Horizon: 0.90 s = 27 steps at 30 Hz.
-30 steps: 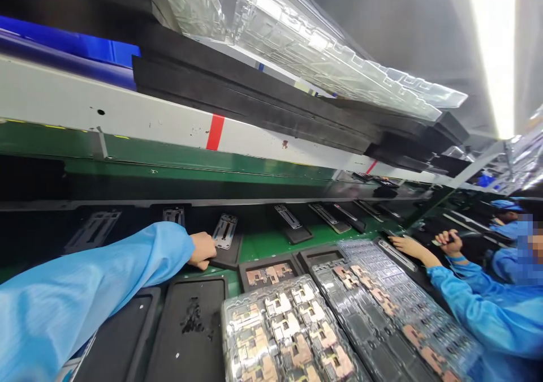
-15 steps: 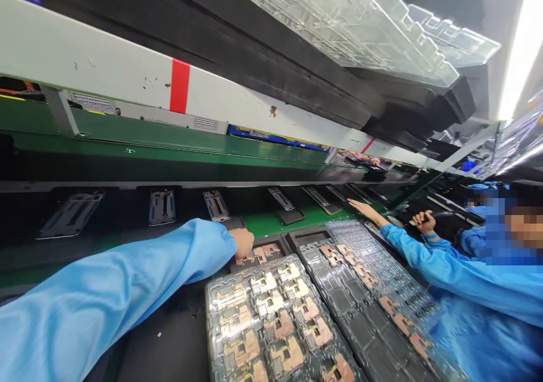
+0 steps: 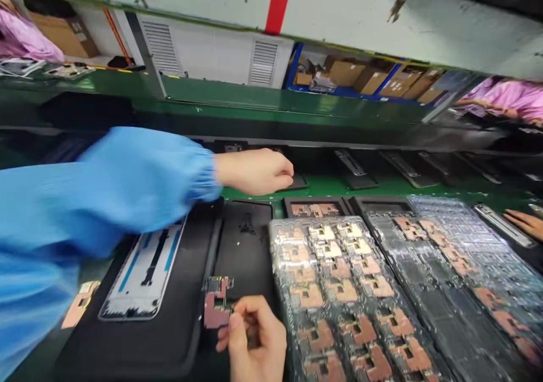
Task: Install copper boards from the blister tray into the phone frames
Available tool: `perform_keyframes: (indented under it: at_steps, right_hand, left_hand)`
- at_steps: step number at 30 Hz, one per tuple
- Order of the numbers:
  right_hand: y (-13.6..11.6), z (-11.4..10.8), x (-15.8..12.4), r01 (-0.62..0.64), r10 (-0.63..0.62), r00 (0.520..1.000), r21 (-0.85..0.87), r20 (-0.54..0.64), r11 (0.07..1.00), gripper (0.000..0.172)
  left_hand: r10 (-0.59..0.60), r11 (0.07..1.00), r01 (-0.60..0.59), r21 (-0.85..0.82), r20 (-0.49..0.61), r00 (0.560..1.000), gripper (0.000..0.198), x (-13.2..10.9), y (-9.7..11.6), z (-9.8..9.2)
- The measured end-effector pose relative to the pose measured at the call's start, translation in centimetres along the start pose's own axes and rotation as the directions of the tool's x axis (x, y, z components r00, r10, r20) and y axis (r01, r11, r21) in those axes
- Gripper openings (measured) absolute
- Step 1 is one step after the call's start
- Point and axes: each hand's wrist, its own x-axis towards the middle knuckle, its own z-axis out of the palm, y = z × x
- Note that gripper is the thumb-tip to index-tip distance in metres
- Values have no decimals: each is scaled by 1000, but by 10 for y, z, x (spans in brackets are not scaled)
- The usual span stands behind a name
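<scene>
My right hand (image 3: 257, 337) pinches the edge of a copper-coloured phone circuit board (image 3: 216, 311) between thumb and fingers, above the black work surface. My left hand (image 3: 258, 171) reaches out from a blue sleeve over the green line at the back. Its fingers are curled, and I cannot see what lies inside them. Just behind that hand is a dark tray (image 3: 300, 181). Under my left forearm, a silver phone frame (image 3: 138, 280) with blue strips lies on a black tray (image 3: 131, 342), its upper end hidden by the sleeve.
A clear blister tray (image 3: 311, 328) of copper-coloured boards stands right of my right hand. Beyond it is a partly filled dark tray (image 3: 449, 314). Another board (image 3: 80, 305) lies at far left. Phone frames (image 3: 350, 162) line the back. A co-worker's hand (image 3: 524, 223) is at right.
The view has swung left and down. My left hand has moved from beside the boards to the back line. My right hand has come into view with a circuit board.
</scene>
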Motion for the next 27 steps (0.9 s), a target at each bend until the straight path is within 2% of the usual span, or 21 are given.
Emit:
perform_keyframes:
  at_steps: [2, 3, 4, 6, 7, 8, 10, 14, 17, 19, 23, 25, 27]
  right_hand:
    - [-13, 15, -6, 31, -27, 996, 37, -84, 999, 33]
    - [-19, 22, -8, 43, -39, 995, 38, -93, 998, 35]
    - [-26, 28, -10, 53, -51, 995, 31, -88, 998, 36]
    - [-37, 41, -11, 89, -89, 995, -4, -45, 996, 37]
    - [-42, 47, -11, 120, -120, 993, -32, -10, 992, 36]
    - [-46, 53, -11, 159, -157, 987, -66, 26, 985, 35]
    - [-54, 64, -8, 242, -232, 969, -144, 86, 959, 32]
    - [-70, 84, -2, 344, -319, 938, -275, 134, 898, 24]
    - [-79, 92, 1, 361, -322, 931, -295, 173, 885, 24]
    - [-83, 95, 1, 296, -245, 946, -255, 212, 921, 29]
    - [-86, 96, 4, 50, -3, 958, -155, 287, 987, 39]
    - [-86, 95, 7, -55, 98, 928, -129, 358, 990, 43]
    - [-87, 95, 12, -139, 187, 871, -137, 454, 981, 45]
  left_hand:
    - [-7, 996, 0, -87, -80, 997, 39, -85, -16, 1]
    - [-78, 963, 26, -267, -188, 979, 38, -127, -23, 11]
    - [-198, 887, 81, -455, -216, 956, 36, -165, -30, 27]
    - [-411, 675, 203, -709, -133, 902, 49, -220, -41, 67]
    - [-434, 594, 213, -776, -86, 897, 54, -235, -45, 86]
    - [-423, 553, 206, -807, -59, 904, 50, -244, -48, 100]
    - [-397, 550, 159, -820, -89, 914, 46, -249, -53, 114]
    - [-343, 627, 81, -774, -181, 922, 40, -253, -64, 102]
    - [-345, 658, 70, -749, -218, 913, 38, -260, -74, 95]
    - [-344, 643, 66, -763, -210, 915, 37, -264, -80, 96]
    - [-337, 501, 74, -862, -116, 934, 38, -264, -90, 96]
    - [-306, 465, 85, -881, -69, 950, 33, -263, -96, 92]
    - [-247, 481, 104, -871, -20, 969, 27, -262, -102, 87]
